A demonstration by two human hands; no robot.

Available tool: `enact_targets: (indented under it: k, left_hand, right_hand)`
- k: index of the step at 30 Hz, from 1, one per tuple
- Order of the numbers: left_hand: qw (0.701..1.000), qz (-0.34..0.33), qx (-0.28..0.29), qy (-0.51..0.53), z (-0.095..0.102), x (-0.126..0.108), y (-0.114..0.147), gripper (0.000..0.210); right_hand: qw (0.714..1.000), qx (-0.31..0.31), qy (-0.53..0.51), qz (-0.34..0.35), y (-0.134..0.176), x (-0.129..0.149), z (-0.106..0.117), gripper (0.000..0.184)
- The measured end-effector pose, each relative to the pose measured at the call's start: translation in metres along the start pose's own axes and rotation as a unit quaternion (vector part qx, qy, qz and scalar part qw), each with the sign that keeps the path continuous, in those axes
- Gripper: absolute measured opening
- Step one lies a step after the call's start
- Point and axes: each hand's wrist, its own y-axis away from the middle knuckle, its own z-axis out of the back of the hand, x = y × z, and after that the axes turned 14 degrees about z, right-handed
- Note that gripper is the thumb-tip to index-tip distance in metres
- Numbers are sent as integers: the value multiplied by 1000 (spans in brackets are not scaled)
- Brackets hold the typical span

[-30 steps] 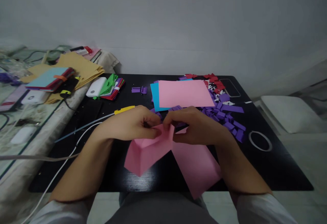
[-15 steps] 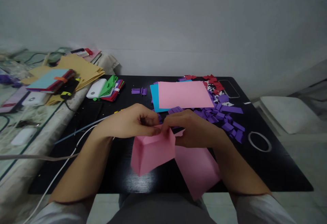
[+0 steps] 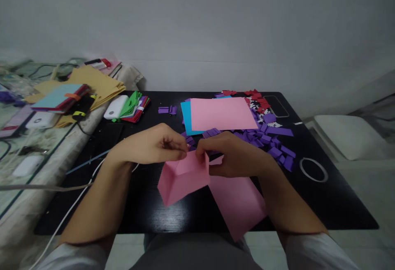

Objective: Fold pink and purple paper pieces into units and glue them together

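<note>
Between my hands is a folded pink paper (image 3: 187,179), raised above the black table with walls standing up like a small open box. My left hand (image 3: 160,144) pinches its upper left edge between thumb and fingers. At the upper right corner my right hand (image 3: 224,151) grips the same paper, its fingertips partly hidden behind the fold. Under my right hand lies a flat pink sheet (image 3: 240,208), one corner reaching past the table's front edge. Farther back, another pink sheet (image 3: 224,114) rests on a blue sheet (image 3: 187,118).
Purple folded paper pieces (image 3: 262,136) are heaped at right, with red scraps (image 3: 259,101) behind. A clear ring (image 3: 314,170) lies on the black table (image 3: 327,208). Green paper pieces (image 3: 132,105) and a white device (image 3: 115,107) sit at left. A white cable (image 3: 74,206) crosses the left side.
My left hand has slid slightly left along the paper's edge, away from my right hand. The folded paper has tilted, showing more of its inside. My right hand has barely moved.
</note>
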Motion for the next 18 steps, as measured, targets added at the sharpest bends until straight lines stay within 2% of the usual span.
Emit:
enact_targets:
  k: [6,9,12,16,18]
  left_hand:
    - [1000,-7,12,2,3,0,2,14]
    - [1000,-17,-2,14,2,0,2,17]
    - [995,-27,-78,63,-1,-3,2,18]
    - [959,-64,-231,150,-9,-5,-2,28]
    - [945,-93,-272,159,-12,-3,-5,35]
  right_hand:
    - [1000,4,-26,-3,0,-1,2,17]
    - [999,-7,-40,-2,2,-4,5,16]
    - [998,-41,-37,-8,6,-6,11,20]
    - [990,-138,-19,-30,9,-6,18,23]
    - [983,-181,-19,-30,9,-4,19,23]
